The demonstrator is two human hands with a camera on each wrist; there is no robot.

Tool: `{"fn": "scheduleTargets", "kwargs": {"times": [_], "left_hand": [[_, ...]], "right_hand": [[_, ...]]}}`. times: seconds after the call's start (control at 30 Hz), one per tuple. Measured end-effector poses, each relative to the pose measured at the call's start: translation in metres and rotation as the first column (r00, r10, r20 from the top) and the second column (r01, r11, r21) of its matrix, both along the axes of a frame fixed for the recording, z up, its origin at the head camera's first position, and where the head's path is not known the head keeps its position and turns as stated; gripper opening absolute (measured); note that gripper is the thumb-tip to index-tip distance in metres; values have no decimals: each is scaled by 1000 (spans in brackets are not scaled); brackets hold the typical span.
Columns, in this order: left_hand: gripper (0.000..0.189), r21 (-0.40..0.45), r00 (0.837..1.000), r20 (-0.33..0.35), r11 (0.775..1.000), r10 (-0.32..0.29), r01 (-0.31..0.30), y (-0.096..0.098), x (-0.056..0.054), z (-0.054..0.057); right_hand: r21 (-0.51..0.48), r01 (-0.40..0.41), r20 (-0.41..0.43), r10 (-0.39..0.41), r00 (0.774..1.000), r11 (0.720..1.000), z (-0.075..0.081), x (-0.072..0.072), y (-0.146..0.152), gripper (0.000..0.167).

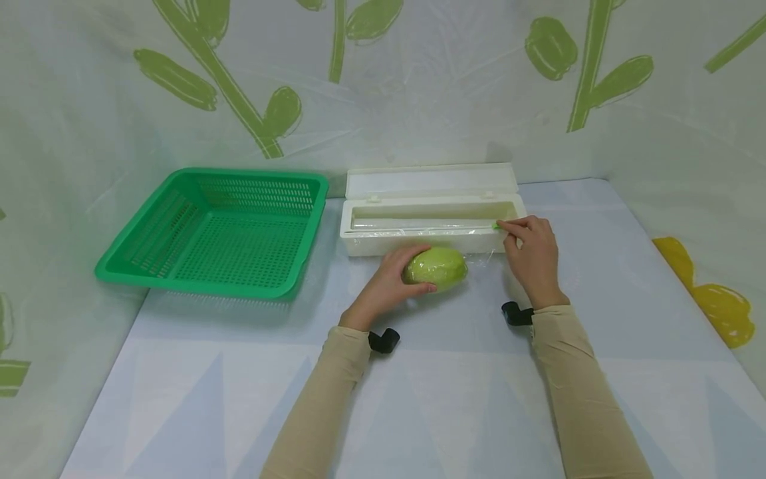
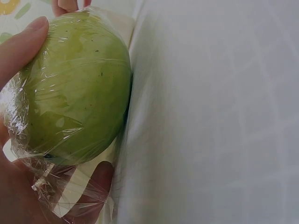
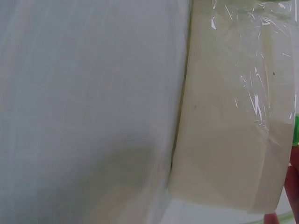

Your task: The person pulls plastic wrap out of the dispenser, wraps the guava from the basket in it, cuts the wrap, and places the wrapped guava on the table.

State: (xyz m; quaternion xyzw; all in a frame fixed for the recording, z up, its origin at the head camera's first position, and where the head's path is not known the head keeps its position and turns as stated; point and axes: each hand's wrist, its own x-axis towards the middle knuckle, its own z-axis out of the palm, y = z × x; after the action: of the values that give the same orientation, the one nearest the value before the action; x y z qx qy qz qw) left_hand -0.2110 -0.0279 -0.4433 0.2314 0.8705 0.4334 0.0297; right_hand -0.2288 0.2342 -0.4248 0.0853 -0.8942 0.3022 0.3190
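A green oval fruit (image 1: 439,268), wrapped in cling film, lies in front of a white cling film dispenser (image 1: 383,247). My left hand (image 1: 389,283) grips it from the left, thumb and fingers on opposite sides. In the left wrist view the fruit (image 2: 79,88) shows small dark specks, and crinkled film (image 2: 46,186) gathers near the palm. At the dispenser's right end my right hand (image 1: 534,256) pinches a small green slider (image 1: 496,226) on the front rim. Clear film (image 3: 254,88) hangs over the box's front in the right wrist view.
Left of the dispenser stands a green perforated plastic basket (image 1: 293,279). The dispenser's lid (image 1: 431,181) is raised at the back. Behind the table (image 1: 449,412) hangs a pale curtain (image 1: 431,100) with a leaf print. Black wrist camera mounts (image 1: 385,340) sit beneath both wrists.
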Motion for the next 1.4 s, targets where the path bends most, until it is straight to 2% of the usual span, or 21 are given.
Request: {"fn": "scheduleTargets", "kwargs": {"times": [0.2, 0.9, 1.4], "left_hand": [[69, 4, 1000, -6, 1000, -3, 3, -1, -1, 0], [70, 3, 1000, 10, 1000, 1, -1, 0, 0, 1], [70, 3, 1000, -3, 1000, -4, 4, -1, -1, 0]], "right_hand": [[-4, -18, 23, 19, 1000, 1000, -1, -1, -1, 26], [7, -38, 23, 38, 999, 999, -2, 0, -3, 25], [10, -80, -34, 80, 996, 997, -3, -1, -8, 25]]}}
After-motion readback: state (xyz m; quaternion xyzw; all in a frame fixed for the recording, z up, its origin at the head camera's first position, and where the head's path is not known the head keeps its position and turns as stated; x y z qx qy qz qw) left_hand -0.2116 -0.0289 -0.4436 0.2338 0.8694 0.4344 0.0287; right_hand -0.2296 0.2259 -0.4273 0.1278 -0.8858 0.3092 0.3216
